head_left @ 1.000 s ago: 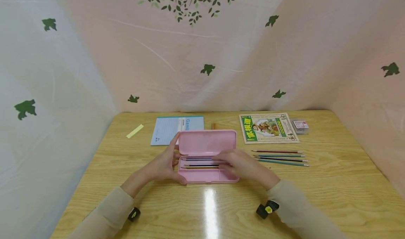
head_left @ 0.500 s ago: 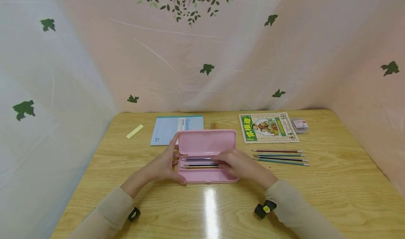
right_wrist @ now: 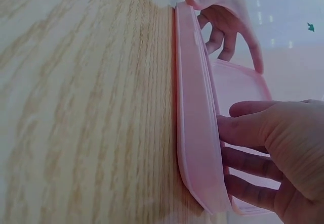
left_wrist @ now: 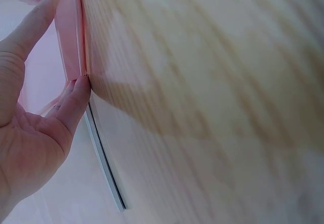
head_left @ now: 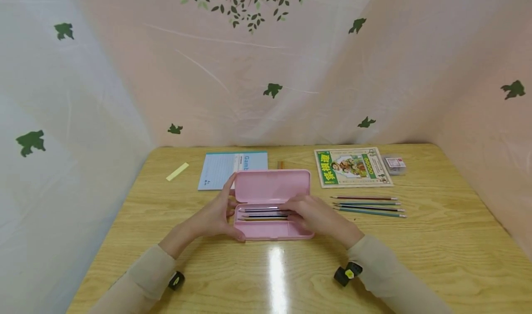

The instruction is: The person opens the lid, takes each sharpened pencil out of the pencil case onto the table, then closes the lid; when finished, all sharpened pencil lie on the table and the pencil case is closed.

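Observation:
A pink pencil case [head_left: 262, 231] lies on the table with its lid [head_left: 272, 186] raised. My left hand [head_left: 211, 216] grips its left end, thumb at the front corner and a finger up at the lid's edge. In the left wrist view, fingers [left_wrist: 76, 100] of that hand rest along the case. Several pencils [head_left: 263, 218] lie side by side in the rear compartment, points to the left. My right hand [head_left: 319, 216] reaches in over their right ends. In the right wrist view its fingers [right_wrist: 253, 163] dip past the case wall; their tips are hidden, and I cannot tell whether they pinch a pencil.
Several loose pencils [head_left: 367, 208] lie right of the case. Behind are a blue-and-white notebook [head_left: 216, 171], an illustrated booklet [head_left: 353, 168] and a small clear box [head_left: 395, 165]. A pale yellow strip [head_left: 177, 172] lies at the far left. Wooden table [head_left: 208, 281]; curtain [head_left: 232, 106] behind it.
The pencils at the back of the compartment shift slightly under my right hand, which otherwise stays nearly in place. My left hand and the case have not visibly moved.

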Available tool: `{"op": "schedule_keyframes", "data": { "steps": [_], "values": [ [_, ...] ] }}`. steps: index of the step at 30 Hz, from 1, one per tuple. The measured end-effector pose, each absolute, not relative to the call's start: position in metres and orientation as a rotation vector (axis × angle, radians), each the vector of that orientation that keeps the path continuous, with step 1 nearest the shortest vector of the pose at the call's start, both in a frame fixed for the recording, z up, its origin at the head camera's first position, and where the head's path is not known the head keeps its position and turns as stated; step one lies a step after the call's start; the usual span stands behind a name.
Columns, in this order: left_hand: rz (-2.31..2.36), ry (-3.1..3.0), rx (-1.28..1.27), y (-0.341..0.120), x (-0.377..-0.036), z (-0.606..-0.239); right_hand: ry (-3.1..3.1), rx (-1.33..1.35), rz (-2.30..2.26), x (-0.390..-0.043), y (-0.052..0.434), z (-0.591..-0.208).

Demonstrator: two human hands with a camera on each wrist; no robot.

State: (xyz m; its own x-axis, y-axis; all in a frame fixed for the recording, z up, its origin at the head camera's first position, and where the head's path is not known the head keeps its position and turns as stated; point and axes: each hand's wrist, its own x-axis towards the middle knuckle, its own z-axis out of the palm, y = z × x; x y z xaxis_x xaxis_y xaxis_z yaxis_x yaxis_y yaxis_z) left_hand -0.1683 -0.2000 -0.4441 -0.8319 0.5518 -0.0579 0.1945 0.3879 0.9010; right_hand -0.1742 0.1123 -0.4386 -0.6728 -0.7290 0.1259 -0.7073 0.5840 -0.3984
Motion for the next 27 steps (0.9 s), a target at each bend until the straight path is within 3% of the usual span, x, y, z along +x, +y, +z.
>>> {"op": "schedule_keyframes", "data": {
  "steps": [27],
  "values": [
    [1.404, 2.311, 0.620, -0.200, -0.170, -0.444, 2.735, -1.076, -0.534, -0.176, 0.101, -0.432]
  ]
}}
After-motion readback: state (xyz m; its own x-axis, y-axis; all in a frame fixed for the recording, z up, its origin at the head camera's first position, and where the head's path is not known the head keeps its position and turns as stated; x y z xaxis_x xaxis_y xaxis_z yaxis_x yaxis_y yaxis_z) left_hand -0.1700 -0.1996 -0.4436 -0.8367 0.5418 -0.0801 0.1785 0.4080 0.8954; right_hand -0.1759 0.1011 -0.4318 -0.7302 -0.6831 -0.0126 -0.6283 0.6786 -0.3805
